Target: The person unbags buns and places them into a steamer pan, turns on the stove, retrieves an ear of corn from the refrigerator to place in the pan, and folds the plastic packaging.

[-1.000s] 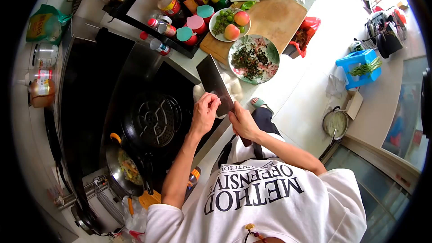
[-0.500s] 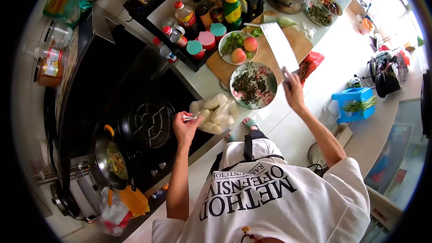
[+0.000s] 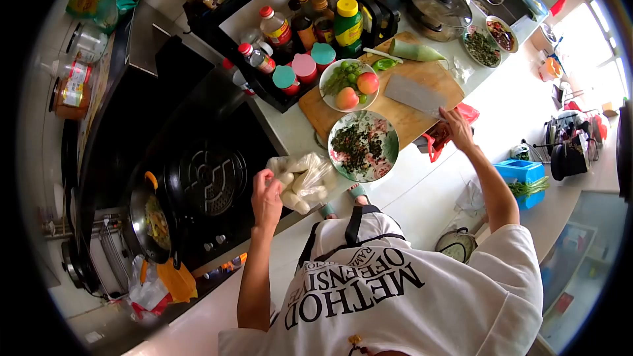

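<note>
Cleaver [image 3: 415, 95] lies slantwise near the right edge of the board [image 3: 435, 72], pointing away from the right hand [image 3: 457, 126] gripping it, while the left hand [image 3: 266, 201], hold unclear, touches the bag [image 3: 310, 173] at the tabletop's [image 3: 290, 130] near corner.

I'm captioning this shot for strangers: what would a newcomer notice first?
Probably the broad cleaver lying on the cutting board, with the right hand at its handle. Next, perhaps, the two rosy fruits on the plate beside it, then the clear bag by the left hand.
</note>
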Demonstrator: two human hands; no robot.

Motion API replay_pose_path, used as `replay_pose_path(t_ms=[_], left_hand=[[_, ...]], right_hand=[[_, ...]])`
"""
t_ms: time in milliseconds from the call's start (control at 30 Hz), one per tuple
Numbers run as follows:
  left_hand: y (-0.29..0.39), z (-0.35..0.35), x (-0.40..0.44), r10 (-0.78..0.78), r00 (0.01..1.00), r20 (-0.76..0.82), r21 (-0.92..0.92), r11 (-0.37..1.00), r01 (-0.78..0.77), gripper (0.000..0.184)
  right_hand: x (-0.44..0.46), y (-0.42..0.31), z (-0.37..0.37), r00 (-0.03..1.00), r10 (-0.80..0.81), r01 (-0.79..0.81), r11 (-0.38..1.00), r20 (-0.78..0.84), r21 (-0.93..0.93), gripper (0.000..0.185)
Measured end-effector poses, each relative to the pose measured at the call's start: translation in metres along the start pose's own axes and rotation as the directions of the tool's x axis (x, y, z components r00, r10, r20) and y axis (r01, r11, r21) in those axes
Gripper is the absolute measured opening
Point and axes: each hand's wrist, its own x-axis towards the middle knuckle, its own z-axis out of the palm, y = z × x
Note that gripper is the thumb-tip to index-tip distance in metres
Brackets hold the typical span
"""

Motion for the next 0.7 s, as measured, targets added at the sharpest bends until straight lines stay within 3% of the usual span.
replay_pose_path(t_ms=[100, 167, 233, 333, 367, 400, 433, 467, 500, 567, 700], left_hand=[[0.001, 0.006, 0.000, -0.100, 0.992, 0.073, 0.058, 0.994, 0.096, 0.011], [-0.011, 0.021, -0.002, -0.116, 0.992, 0.057, 0.176, 0.979, 0.104, 0.021], [-0.012, 0.027, 0.001, -0.109, 0.993, 0.040, 0.289, 0.953, 0.093, 0.025], [-0.009, 0.028, 0.005, -0.121, 0.991, -0.058, 0.157, 0.979, 0.129, 0.024], [-0.009, 0.029, 0.006, -0.122, 0.989, -0.090, 0.097, 0.987, 0.130, 0.024], [-0.010, 0.030, 0.005, -0.144, 0.986, -0.082, 0.039, 0.988, 0.148, 0.023], [-0.011, 0.032, 0.006, -0.162, 0.984, -0.074, -0.019, 0.987, 0.161, 0.023], [-0.013, 0.033, 0.008, -0.178, 0.982, -0.067, -0.076, 0.982, 0.173, 0.023], [-0.013, 0.034, 0.009, -0.169, 0.983, -0.078, -0.103, 0.982, 0.161, 0.023], [-0.013, 0.032, 0.008, -0.157, 0.982, -0.100, -0.151, 0.978, 0.141, 0.024], [-0.021, 0.017, 0.002, -0.102, 0.990, -0.093, -0.177, 0.981, 0.085, 0.026]], right_hand=[[0.034, 0.009, -0.014, 0.999, -0.033, 0.036, 0.997, 0.042, -0.069, 0.055], [0.051, 0.013, -0.013, 0.998, -0.058, 0.063, 0.986, 0.039, -0.153, 0.055], [0.061, 0.003, -0.007, 0.990, -0.103, 0.062, 0.936, -0.100, -0.347, 0.053], [0.082, -0.072, -0.003, 0.961, -0.170, 0.124, 0.970, -0.217, -0.209, 0.046], [0.082, -0.113, -0.002, 0.993, -0.062, 0.085, 0.965, -0.096, 0.247, 0.039], [0.081, -0.148, 0.009, 0.956, -0.293, 0.282, 0.926, 0.007, 0.251, 0.033], [0.070, -0.202, 0.004, 0.956, -0.285, 0.220, 0.845, 0.062, 0.488, 0.033], [0.070, -0.258, -0.002, 0.892, -0.447, 0.425, 0.783, -0.064, 0.454, 0.034], [0.066, -0.306, -0.003, 0.911, -0.411, 0.379, 0.815, -0.024, 0.438, 0.035], [0.069, -0.371, 0.013, 0.917, -0.379, 0.391, 0.802, -0.120, 0.452, 0.030], [0.090, -0.412, 0.062, 0.900, -0.435, 0.397, 0.835, 0.016, 0.380, 0.020]])
